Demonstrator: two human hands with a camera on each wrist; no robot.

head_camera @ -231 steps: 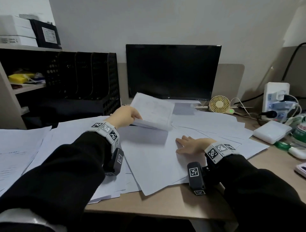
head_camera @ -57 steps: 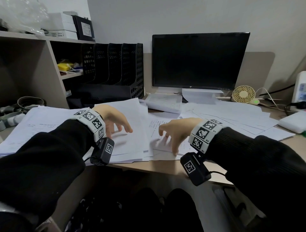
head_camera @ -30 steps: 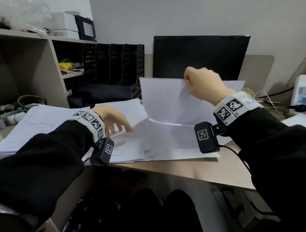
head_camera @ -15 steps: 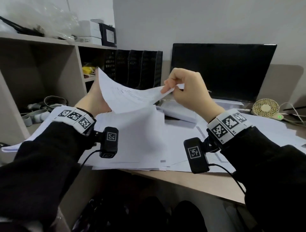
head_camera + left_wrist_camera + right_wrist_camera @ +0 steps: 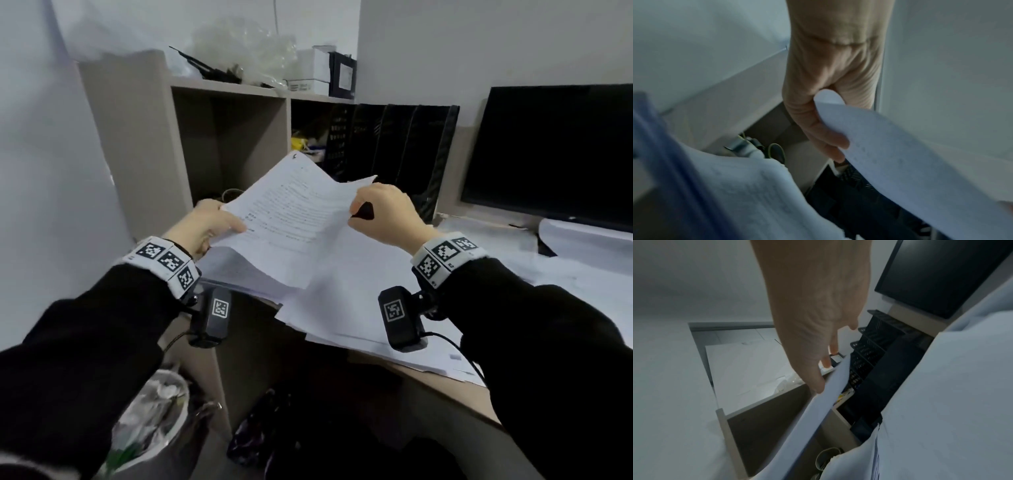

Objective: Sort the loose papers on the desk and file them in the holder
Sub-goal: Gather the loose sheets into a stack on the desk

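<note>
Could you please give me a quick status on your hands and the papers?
Left hand and right hand grip one printed white sheet, raised above the desk papers. Black mesh file holder behind, nothing blocking.

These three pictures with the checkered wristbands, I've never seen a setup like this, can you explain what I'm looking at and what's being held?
No machine here: a person wears cameras while tidying a desk. The wide picture comes from a camera on the head, looking down at both arms. The black-and-white patterned bands are markers, and the small black boxes under the wrists are the other two cameras, each looking along a hand.

The left hand and the right hand together hold up one printed sheet by its two side edges. The left wrist view shows the thumb curled over the sheet's edge; the right wrist view shows that hand pinching the other edge.

Below, more loose papers lie spread on the desk. Behind stand the black mesh file holder, a dark monitor and a shelf unit.
</note>
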